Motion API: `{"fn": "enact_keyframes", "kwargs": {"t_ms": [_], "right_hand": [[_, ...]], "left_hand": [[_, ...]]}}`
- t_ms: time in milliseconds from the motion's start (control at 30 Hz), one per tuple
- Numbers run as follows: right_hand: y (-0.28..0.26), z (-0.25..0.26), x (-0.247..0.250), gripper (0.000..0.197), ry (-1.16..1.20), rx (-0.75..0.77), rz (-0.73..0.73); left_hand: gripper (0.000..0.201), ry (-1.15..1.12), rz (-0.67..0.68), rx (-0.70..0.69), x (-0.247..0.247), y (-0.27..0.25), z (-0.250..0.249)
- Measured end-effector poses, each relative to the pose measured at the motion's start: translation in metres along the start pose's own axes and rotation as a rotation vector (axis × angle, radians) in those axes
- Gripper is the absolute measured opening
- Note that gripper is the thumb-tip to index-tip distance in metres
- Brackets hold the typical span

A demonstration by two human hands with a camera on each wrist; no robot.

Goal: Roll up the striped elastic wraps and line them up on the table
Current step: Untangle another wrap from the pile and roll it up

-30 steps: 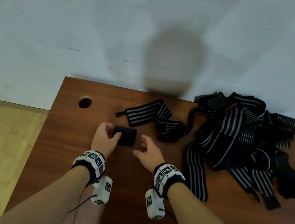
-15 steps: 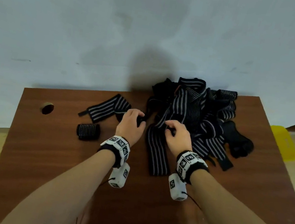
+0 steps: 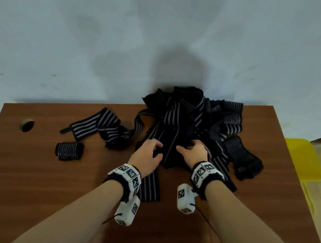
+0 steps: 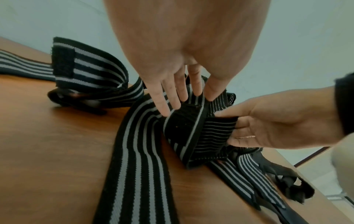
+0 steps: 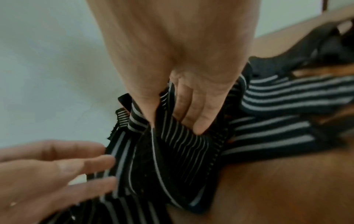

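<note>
A tangled pile of black, white-striped elastic wraps lies at the back middle of the brown table. One rolled wrap sits alone at the left, with a loose flat wrap behind it. My right hand pinches a finely striped wrap end between thumb and fingers at the pile's near edge. My left hand has straight fingers touching the same bundle. A wide-striped wrap runs from under it toward me.
A round cable hole is at the table's far left. Dark ribbed pieces lie at the pile's right side. A yellow seat stands past the table's right edge. A pale wall rises right behind the table.
My left hand let go of the rolled wrap, which stays at the left. Both hands moved right into the pile, and my right hand took hold of a wrap end.
</note>
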State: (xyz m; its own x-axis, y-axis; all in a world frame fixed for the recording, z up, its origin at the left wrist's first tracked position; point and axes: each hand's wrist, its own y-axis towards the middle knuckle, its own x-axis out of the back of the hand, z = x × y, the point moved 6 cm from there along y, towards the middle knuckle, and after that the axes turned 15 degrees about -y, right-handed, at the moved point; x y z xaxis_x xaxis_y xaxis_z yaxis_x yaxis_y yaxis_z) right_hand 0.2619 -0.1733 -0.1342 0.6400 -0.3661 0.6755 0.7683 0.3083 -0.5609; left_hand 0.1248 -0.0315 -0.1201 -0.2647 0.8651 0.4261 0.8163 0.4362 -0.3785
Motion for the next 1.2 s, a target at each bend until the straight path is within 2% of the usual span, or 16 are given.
{"fn": "enact_keyframes", "kwargs": {"t_ms": [67, 233, 300, 367, 400, 533, 567, 633, 700, 733, 800, 867, 967, 1067, 1200], "right_hand": [[0.002, 0.008, -0.003, 0.039, -0.014, 0.04, -0.041], [-0.038, 0.048, 0.013, 0.019, 0.251, 0.259, -0.204], [-0.056, 0.064, 0.027, 0.014, 0.276, 0.358, -0.27], [-0.072, 0.077, 0.039, 0.013, 0.34, 0.439, -0.265], [-0.08, 0.082, 0.045, 0.012, 0.365, 0.472, -0.26], [-0.103, 0.095, 0.065, 0.011, 0.421, 0.589, -0.284], [-0.106, 0.096, 0.068, 0.011, 0.434, 0.594, -0.28], [-0.108, 0.096, 0.068, 0.013, 0.425, 0.576, -0.258], [-0.107, 0.092, 0.064, 0.014, 0.385, 0.541, -0.235], [-0.109, 0.092, 0.061, 0.014, 0.37, 0.528, -0.219], [-0.109, 0.09, 0.052, 0.02, 0.369, 0.504, -0.18], [-0.107, 0.086, 0.046, 0.023, 0.402, 0.501, -0.13], [-0.108, 0.085, 0.035, 0.047, 0.466, 0.551, -0.024], [-0.116, 0.095, 0.023, 0.059, 0.276, 0.67, 0.012], [-0.107, 0.102, 0.007, 0.079, -0.194, 0.694, -0.114]], "left_hand": [[0.039, -0.045, 0.008, 0.031, 0.0, -0.002, 0.003], [0.089, -0.033, 0.062, -0.05, 0.006, 0.001, -0.013], [0.105, -0.007, 0.013, -0.067, 0.012, 0.006, -0.02], [0.111, 0.002, -0.087, -0.074, 0.022, 0.009, -0.028], [0.107, 0.003, -0.107, -0.082, 0.024, 0.009, -0.031], [0.064, 0.061, -0.067, -0.1, 0.027, 0.001, -0.036], [0.064, 0.092, -0.106, -0.136, 0.029, -0.003, -0.037], [0.075, 0.128, -0.205, -0.245, 0.034, -0.012, -0.043], [0.085, -0.021, -0.201, -0.288, 0.035, -0.019, -0.051], [0.083, -0.117, -0.164, -0.282, 0.034, -0.021, -0.056], [0.059, -0.256, -0.137, -0.265, 0.033, -0.022, -0.066], [0.038, -0.366, -0.208, -0.222, 0.042, -0.023, -0.069], [0.036, -0.464, -0.342, -0.125, 0.056, -0.027, -0.066], [0.045, -0.576, -0.406, -0.026, 0.064, -0.029, -0.058], [0.055, -0.646, -0.469, 0.051, 0.081, -0.04, -0.049]]}}
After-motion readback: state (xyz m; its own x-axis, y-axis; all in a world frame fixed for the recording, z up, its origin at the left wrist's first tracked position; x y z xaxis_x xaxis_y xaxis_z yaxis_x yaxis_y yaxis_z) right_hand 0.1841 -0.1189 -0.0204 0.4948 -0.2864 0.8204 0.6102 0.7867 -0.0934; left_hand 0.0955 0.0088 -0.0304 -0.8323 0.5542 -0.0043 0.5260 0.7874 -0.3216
